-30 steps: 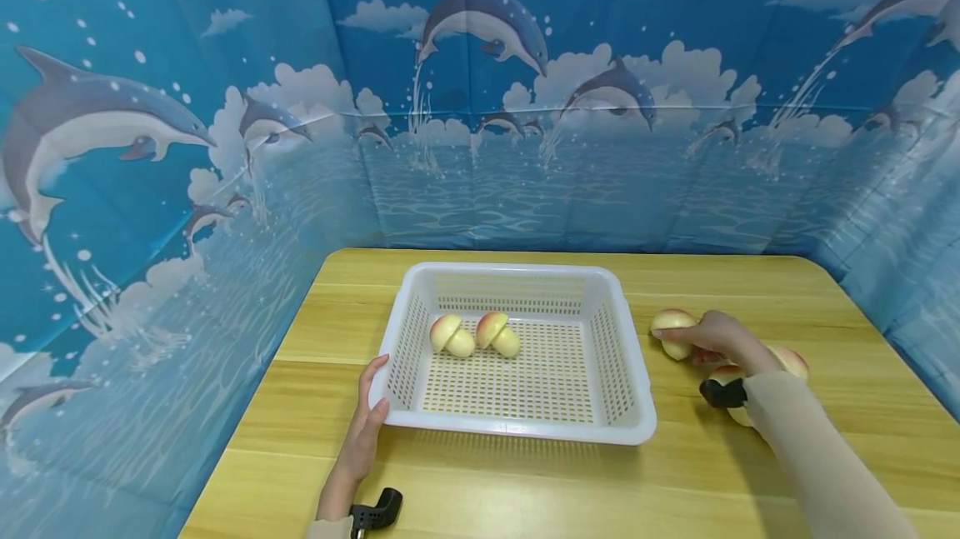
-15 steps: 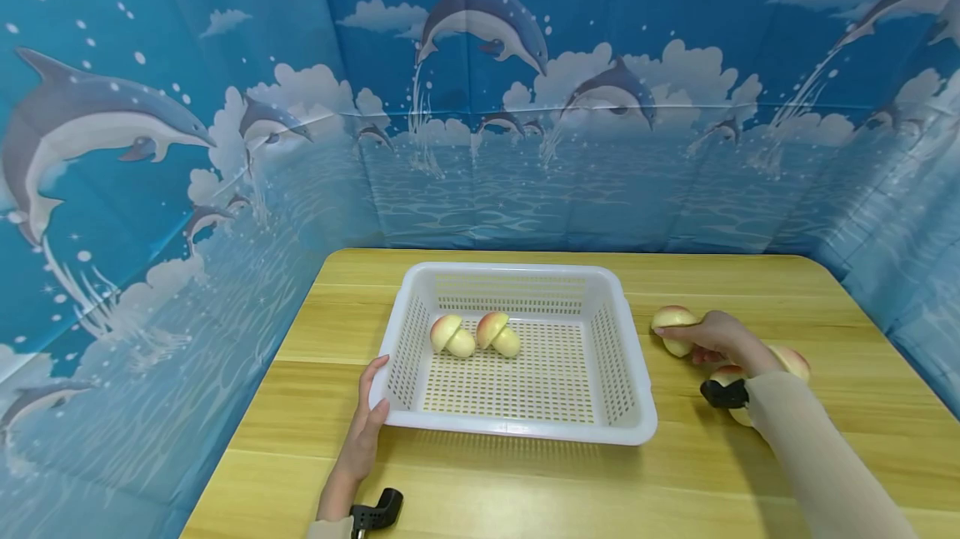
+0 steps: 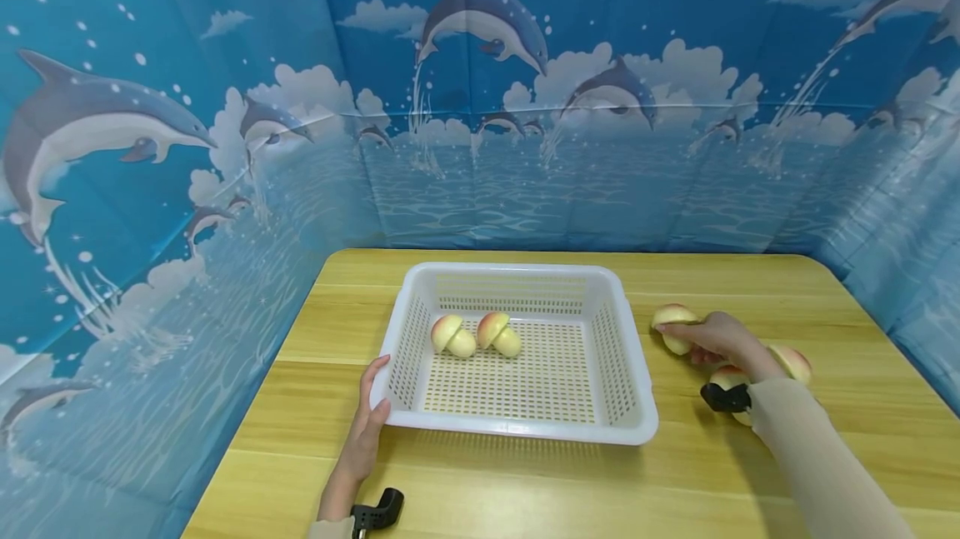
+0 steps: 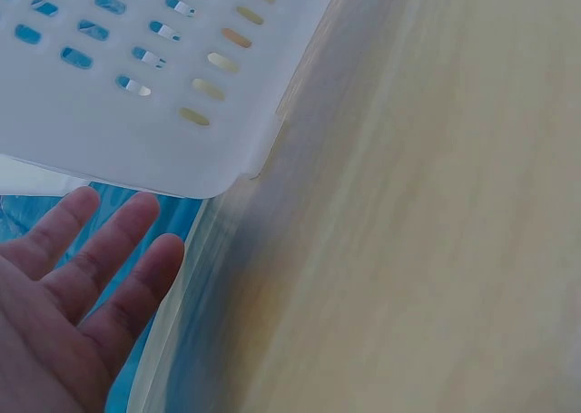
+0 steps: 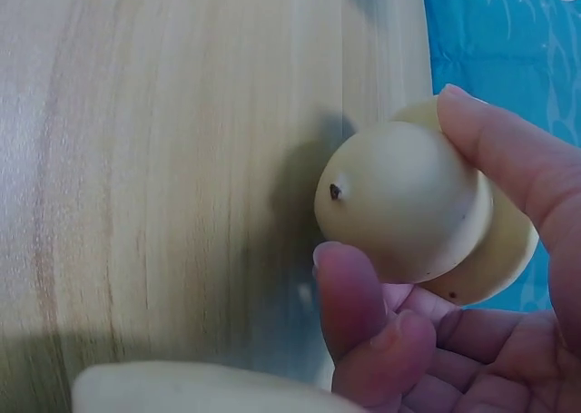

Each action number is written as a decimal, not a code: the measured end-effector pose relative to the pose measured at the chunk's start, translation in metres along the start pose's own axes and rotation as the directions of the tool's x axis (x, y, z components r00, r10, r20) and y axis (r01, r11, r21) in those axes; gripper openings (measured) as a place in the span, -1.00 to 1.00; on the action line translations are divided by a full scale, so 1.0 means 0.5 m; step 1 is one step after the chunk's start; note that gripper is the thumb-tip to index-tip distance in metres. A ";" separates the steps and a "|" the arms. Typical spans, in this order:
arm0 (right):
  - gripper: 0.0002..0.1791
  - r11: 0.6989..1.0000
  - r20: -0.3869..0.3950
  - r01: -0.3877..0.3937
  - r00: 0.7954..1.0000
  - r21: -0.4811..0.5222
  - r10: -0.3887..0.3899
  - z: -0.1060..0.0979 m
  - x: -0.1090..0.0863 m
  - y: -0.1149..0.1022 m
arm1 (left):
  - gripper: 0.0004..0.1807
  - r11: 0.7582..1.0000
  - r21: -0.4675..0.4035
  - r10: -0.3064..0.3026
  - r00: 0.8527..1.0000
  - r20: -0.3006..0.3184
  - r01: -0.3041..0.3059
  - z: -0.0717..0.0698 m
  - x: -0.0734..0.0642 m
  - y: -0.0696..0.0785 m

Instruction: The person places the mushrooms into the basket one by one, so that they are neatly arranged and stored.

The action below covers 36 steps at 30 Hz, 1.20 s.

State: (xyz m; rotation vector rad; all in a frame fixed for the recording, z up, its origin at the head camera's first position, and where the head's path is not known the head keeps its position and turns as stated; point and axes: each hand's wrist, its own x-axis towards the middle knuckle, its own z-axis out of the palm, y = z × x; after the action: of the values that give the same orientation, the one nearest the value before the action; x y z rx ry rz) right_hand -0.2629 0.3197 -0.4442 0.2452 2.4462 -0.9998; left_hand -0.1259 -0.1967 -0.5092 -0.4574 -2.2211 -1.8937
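Note:
My right hand [image 3: 723,337] grips a toy mushroom [image 3: 672,318] with a red and cream cap, right of the basket. In the right wrist view the thumb and fingers pinch the mushroom [image 5: 390,195] by its round stem, dark tip facing the camera. My left hand [image 3: 365,422] holds the left front corner of a white perforated plastic basket [image 3: 517,427], thumb at the front and index finger along the side. Three other fingers [image 4: 127,295] of it stretch out below the basket's wall in the left wrist view. Two toy mushrooms [image 3: 448,334] lie inside, towards the left.
More toy mushrooms [image 3: 792,362] lie on the wooden table [image 3: 525,489] at the right, partly hidden by the right wrist and its black camera mount [image 3: 724,396]. A blue dolphin-print curtain [image 3: 480,189] hangs behind the table and along its sides.
The mushroom in my right hand has tilted and shifted very slightly up. The left hand and basket look almost still.

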 end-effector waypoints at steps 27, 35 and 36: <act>-0.30 0.977 -0.141 0.192 0.969 -0.095 -0.204 -0.013 -0.032 -0.073 | -0.39 1.000 -0.004 -0.003 1.000 0.004 0.003 -0.001 0.002 -0.005; -0.31 0.960 -0.187 0.261 0.942 -0.106 -0.277 -0.014 -0.058 -0.119 | -0.40 1.000 -0.005 0.001 1.000 0.000 -0.001 -0.001 0.001 -0.005; -0.30 0.958 -0.189 0.263 0.941 -0.114 -0.281 -0.014 -0.061 -0.126 | -0.40 1.000 -0.007 0.001 1.000 0.001 -0.001 -0.001 0.001 -0.004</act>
State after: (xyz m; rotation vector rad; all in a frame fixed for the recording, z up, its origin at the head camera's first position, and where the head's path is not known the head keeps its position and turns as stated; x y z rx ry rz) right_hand -0.2600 0.2803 -0.3862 -0.0257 2.7591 -1.0207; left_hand -0.1272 -0.1977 -0.5108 -0.4604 -2.2152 -1.9025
